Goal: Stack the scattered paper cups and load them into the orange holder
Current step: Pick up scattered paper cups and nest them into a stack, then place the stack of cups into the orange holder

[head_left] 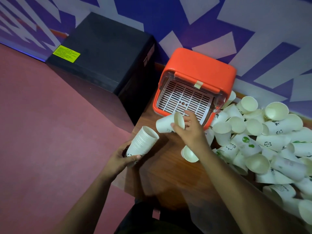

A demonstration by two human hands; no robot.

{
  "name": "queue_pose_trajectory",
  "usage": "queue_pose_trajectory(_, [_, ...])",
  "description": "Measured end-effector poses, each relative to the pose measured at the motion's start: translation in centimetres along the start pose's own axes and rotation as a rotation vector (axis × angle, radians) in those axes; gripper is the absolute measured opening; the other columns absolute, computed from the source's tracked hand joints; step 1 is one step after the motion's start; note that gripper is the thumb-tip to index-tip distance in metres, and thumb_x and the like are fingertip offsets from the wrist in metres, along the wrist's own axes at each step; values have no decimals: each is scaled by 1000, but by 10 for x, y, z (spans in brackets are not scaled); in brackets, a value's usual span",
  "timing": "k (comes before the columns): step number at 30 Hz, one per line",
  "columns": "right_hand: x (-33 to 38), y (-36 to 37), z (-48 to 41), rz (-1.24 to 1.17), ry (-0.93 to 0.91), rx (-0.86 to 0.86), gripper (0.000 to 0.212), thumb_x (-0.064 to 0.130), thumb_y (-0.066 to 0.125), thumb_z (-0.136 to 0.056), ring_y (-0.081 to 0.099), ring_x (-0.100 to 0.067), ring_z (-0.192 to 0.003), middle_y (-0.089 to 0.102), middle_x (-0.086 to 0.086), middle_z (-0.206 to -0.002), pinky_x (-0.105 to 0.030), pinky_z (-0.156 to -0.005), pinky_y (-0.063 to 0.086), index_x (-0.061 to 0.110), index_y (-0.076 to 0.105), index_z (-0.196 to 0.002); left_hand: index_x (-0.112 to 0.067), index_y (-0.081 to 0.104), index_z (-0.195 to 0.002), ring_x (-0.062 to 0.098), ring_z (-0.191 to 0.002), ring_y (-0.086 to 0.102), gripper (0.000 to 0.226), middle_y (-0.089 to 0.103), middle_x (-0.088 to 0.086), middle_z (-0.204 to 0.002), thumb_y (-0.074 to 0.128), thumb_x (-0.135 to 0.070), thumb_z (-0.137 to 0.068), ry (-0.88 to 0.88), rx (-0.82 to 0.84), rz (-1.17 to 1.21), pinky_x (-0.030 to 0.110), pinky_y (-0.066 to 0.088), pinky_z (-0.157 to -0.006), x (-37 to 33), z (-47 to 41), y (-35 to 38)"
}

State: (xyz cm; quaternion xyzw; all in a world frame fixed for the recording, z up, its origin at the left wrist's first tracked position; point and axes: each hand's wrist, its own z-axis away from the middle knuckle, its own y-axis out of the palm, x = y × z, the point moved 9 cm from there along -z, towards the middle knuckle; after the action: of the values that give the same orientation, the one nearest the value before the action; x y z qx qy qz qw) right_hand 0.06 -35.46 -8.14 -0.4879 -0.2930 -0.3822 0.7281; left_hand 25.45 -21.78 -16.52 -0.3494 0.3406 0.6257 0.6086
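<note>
My left hand [120,159] grips the base of a tall stack of white paper cups [143,142], tilted with its mouth up and to the right, over the table's left edge. A single white cup [166,124] lies sideways in my right hand [189,130], mouth toward the orange holder [199,68]. The holder stands at the back with its front flap raised, showing a white slotted tray [184,98] inside. Many loose cups [263,141] lie piled on the right. One more cup [190,153] lies under my right forearm.
The wooden table [168,174] is narrow, with its left edge near my left hand. A black box [103,53] with a yellow label stands left of the holder. Red floor lies to the left. A blue and white patterned wall runs behind.
</note>
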Motion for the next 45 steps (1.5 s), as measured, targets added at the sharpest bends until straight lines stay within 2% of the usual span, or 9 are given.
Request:
queue_pose_trajectory(7, [21,-5,8,-190,-28,213,82,49,79,-75,63,-3,-107,62,18,-124,-32,-94,55,28,44,-145,-32,68,-129,17,-124,65,67,68,4,-133,89,-33,-65,86,103,-17,28,57,-96,-35,-16,22])
queue_pose_trajectory(10, [27,0,10,-212,-39,275,82,39,81,-78,62,3,-106,64,17,-124,-17,-87,52,25,41,-148,-29,66,-132,19,-124,65,69,67,4,-133,89,-32,-67,119,159,-46,30,57,-95,-49,-23,35])
queue_pose_trajectory(16, [29,7,11,-332,-35,268,77,30,80,-82,55,5,-120,56,19,-137,-16,-96,44,33,39,-147,-30,62,-140,23,-131,61,72,65,3,-139,87,-31,-73,204,187,-33,43,55,-104,-77,-42,47])
queue_pose_trajectory(23, [20,7,4,-458,-40,245,56,11,72,-88,65,-17,-113,66,3,-128,-35,-100,50,27,50,-138,-25,47,-149,24,-140,54,81,58,4,-149,86,-24,-78,296,187,12,57,47,-113,-115,-84,62])
queue_pose_trajectory(27, [27,-2,-14,-416,-98,151,56,7,69,-90,64,-7,-112,63,17,-128,-28,-99,50,36,49,-133,-36,55,-144,18,-140,53,73,60,-2,-147,86,-32,-79,391,179,-138,43,42,-118,-133,-109,69])
queue_pose_trajectory(31, [31,-11,-31,-343,-171,60,60,5,71,-88,51,12,-121,57,29,-127,-11,-96,42,41,47,-129,-44,56,-136,-9,-120,54,66,54,-16,-133,88,-29,-80,472,123,-348,10,42,-101,-147,-132,69])
queue_pose_trajectory(35, [21,-11,-52,-300,-181,4,58,13,73,-87,50,7,-126,57,24,-131,-14,-98,41,46,48,-129,-23,55,-148,3,-119,61,68,60,-8,-135,82,-10,-87,450,154,-361,23,51,-102,-142,-154,77])
queue_pose_trajectory(39, [9,-5,-70,-281,-161,13,55,12,72,-87,54,4,-122,60,20,-129,-14,-95,43,36,51,-132,-27,53,-149,14,-128,62,70,64,-4,-140,81,-19,-86,390,205,-335,32,51,-109,-137,-169,84])
queue_pose_trajectory(45, [-11,3,-101,-307,-79,2,48,10,69,-87,61,-7,-117,66,14,-122,-41,-104,50,35,57,-126,-28,54,-148,12,-121,67,68,68,-10,-133,81,-10,-87,333,149,-348,42,54,-108,-134,-195,90])
